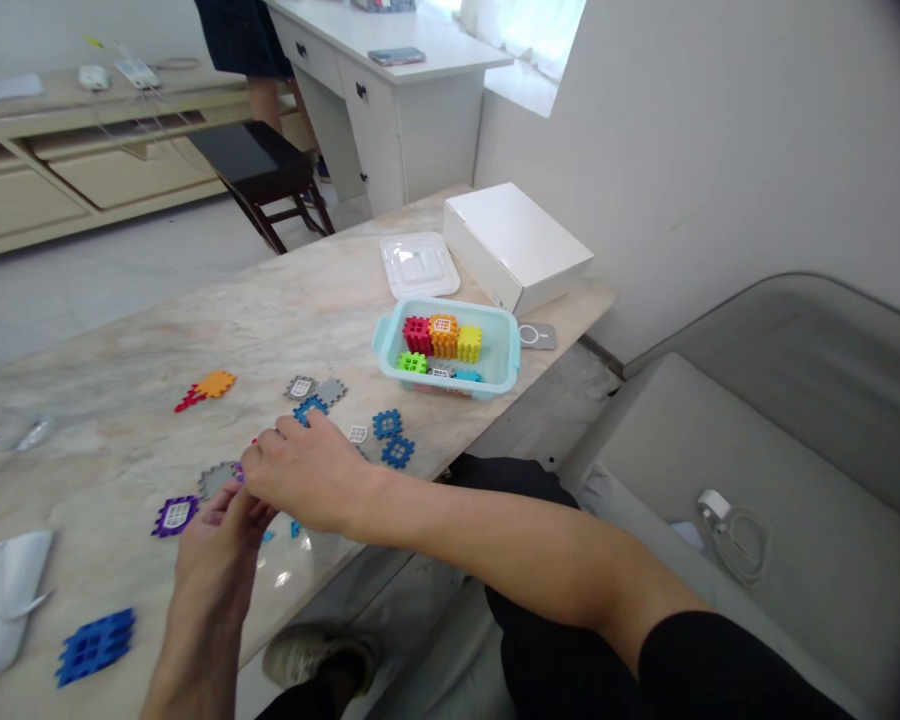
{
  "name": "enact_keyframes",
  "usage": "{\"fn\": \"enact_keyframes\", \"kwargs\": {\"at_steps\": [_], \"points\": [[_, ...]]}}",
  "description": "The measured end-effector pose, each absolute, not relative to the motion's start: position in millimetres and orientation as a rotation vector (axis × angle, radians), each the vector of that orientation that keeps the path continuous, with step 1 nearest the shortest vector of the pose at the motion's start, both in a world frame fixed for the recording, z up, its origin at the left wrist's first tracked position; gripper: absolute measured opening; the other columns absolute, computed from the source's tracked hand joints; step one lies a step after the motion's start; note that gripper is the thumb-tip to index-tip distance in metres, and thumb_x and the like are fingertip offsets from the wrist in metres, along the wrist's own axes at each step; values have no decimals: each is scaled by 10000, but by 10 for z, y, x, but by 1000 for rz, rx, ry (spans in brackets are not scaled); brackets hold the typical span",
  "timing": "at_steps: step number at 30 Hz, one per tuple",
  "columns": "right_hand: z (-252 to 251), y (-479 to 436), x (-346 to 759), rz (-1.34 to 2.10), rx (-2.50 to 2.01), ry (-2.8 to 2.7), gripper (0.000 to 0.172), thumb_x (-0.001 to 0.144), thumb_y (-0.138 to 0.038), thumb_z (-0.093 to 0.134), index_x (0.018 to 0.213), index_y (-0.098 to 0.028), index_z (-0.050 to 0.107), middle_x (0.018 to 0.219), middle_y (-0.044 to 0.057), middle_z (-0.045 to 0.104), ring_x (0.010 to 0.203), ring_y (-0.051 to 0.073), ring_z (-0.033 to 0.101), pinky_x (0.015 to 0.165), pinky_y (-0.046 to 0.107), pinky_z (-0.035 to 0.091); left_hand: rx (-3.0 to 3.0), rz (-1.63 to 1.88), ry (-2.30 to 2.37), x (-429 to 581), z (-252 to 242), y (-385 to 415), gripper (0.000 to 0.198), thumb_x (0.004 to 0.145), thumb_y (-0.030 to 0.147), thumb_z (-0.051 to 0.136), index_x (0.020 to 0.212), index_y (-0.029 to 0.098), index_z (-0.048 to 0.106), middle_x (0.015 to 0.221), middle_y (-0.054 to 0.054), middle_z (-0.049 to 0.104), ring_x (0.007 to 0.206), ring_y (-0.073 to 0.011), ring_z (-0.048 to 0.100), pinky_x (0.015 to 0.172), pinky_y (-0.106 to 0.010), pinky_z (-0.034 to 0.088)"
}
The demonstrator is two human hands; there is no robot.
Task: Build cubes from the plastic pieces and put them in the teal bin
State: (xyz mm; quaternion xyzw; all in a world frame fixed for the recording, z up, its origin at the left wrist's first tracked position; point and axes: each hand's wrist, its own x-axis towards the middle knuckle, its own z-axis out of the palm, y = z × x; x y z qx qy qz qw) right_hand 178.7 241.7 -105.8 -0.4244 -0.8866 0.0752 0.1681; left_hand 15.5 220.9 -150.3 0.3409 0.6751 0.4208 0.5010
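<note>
Surface (307, 310) is marble-look. White box (519, 240) sits at its far right corner. Tub (385, 350) is in front of the box by the near edge, tiles inside: red, orange, yellow in back; green, gray, light blue in front. White pouch (4, 605) at the left end. My left hand (229, 515) and right hand (300, 470) meet over the surface by the near edge. Lid (420, 264) lies flat just beside the box. Blue stack (96, 646) is toward the left end, near side. Gray tile (214, 482) and windowed tile (175, 515) lie just left of my hands. Loose blue tiles (397, 452) sit between hands and tub. Smallest: purple bit (239, 472), mostly hidden. Both my grips are pinched on it, fingertips together.
</note>
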Motion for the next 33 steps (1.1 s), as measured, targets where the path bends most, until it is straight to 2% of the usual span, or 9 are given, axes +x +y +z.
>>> {"fn": "enact_keyframes", "kwargs": {"at_steps": [4,9,13,17,20,23,27,33], "points": [[-1070,2380,1666,227,-1225,-2521,238,1094,-103,512,1202,-98,725,1239,186,773,1192,330,674,1011,515,527,698,1068,1568,118,-1474,2108,530,524,370,1026,886,198,680,747,55,733,702,-128,646,691,-222,530],[-1072,2384,1569,243,-1167,-2606,218,1114,-137,517,1210,-101,710,1255,188,767,1197,318,681,993,480,532,754,1053,1569,38,-1452,2009,521,596,463,996,927,198,693,760,46,733,695,-136,653,696,-236,524],[-1071,2389,1540,246,-1143,-2655,219,1130,-152,498,1216,-111,695,1284,199,754,1221,305,690,985,460,550,741,1057,1606,-53,-1477,1988,590,567,502,1007,957,198,685,718,56,702,649,-124,630,679,-233,510],[-1098,2393,1528,312,-1158,-2629,229,1124,-130,492,1231,-108,694,1262,165,768,1224,298,709,998,438,562,722,1066,1610,-108,-1540,1979,591,572,446,1023,992,196,691,725,64,717,675,-124,638,706,-229,510],[-1123,2426,1533,391,-1141,-2631,190,1121,-177,556,1237,-116,694,1279,165,763,1236,306,714,1006,433,570,721,1074,1647,-118,-1563,1967,556,588,388,1016,999,201,691,728,60,740,695,-124,646,716,-213,497],[-1132,2469,1555,444,-1139,-2603,182,1094,-256,661,1226,-133,685,1283,163,756,1252,306,706,1019,426,576,726,1125,1651,-102,-1516,1958,454,649,364,976,961,202,688,711,58,735,697,-124,637,719,-209,492],[-1115,2493,1607,415,-1138,-2545,302,1046,-336,760,1232,-121,657,1263,158,749,1241,294,694,1015,386,579,620,1238,1508,-53,-1364,1947,284,813,424,823,927,202,689,754,40,751,720,-147,659,742,-245,538],[-1034,2585,1840,429,-1275,-2407,336,1052,-409,767,1241,-152,664,1277,135,750,1233,268,675,1058,373,548,681,1197,1481,-117,-1342,1944,249,932,450,657,1008,220,714,885,-3,843,812,-200,756,726,-259,537]]}}
